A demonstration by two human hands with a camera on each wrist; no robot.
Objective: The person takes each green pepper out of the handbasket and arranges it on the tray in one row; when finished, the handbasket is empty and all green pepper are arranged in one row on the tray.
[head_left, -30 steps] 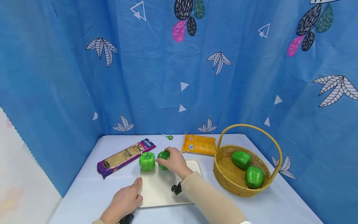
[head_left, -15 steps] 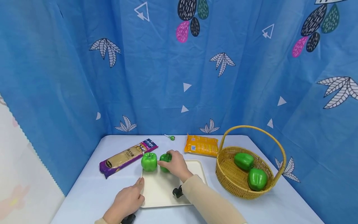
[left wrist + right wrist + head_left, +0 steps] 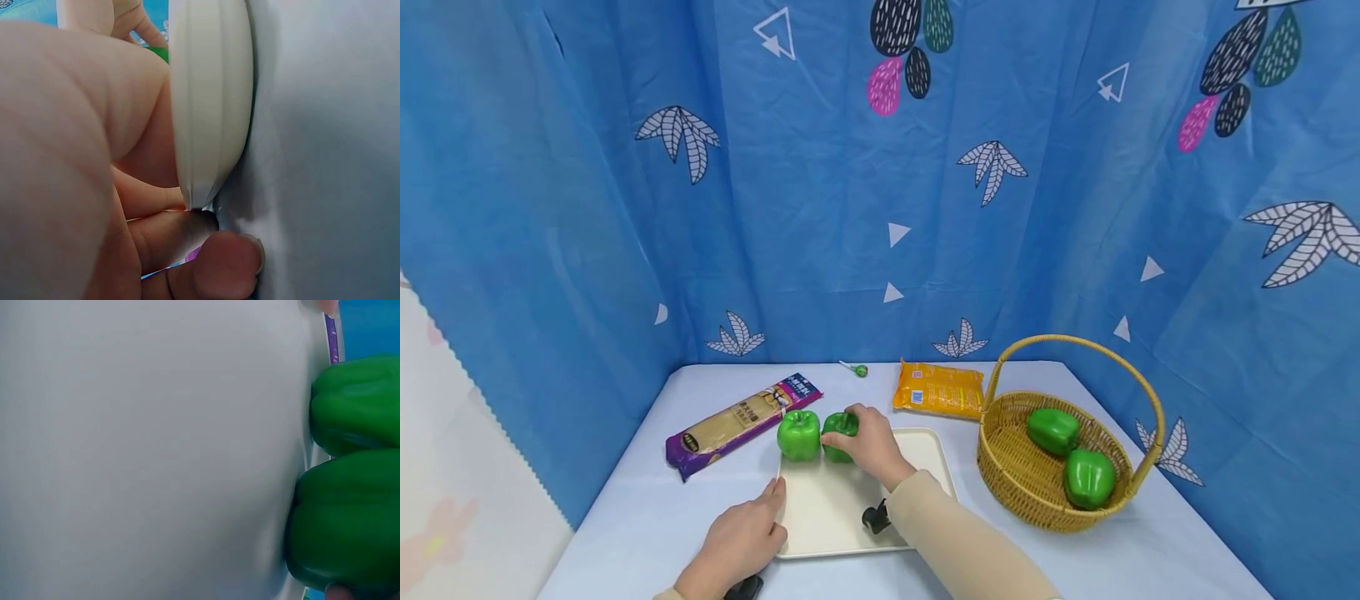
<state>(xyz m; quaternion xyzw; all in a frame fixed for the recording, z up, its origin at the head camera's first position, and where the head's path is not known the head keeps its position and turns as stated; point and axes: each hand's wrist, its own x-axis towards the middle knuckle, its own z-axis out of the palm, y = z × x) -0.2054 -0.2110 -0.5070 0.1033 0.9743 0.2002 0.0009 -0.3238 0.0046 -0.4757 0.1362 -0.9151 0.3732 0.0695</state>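
In the head view my right hand (image 3: 872, 446) grips a green bell pepper (image 3: 838, 447) from above and its right side, over the far edge of a cream tray (image 3: 842, 517). Just left of it a second bell pepper (image 3: 798, 435) stands upright at the tray's far left corner. The right wrist view has the gripped pepper (image 3: 350, 519) side by side with the other pepper (image 3: 359, 403). My left hand (image 3: 745, 529) holds the tray's left edge. In the left wrist view its thumb laps over the rim (image 3: 209, 100), and its fingertips (image 3: 228, 262) are low beside it.
A wicker basket (image 3: 992, 492) with a tall handle stands on the right, with two green peppers (image 3: 1090, 477) inside. Behind the tray lie an orange packet (image 3: 938, 388) and a lollipop (image 3: 859, 370). A purple noodle packet (image 3: 741, 423) lies at the left. Blue curtains surround the table.
My right hand and its bell pepper have come slightly nearer to me and closer to the other pepper. The left hand stays at the tray's edge. The head view shifted slightly.
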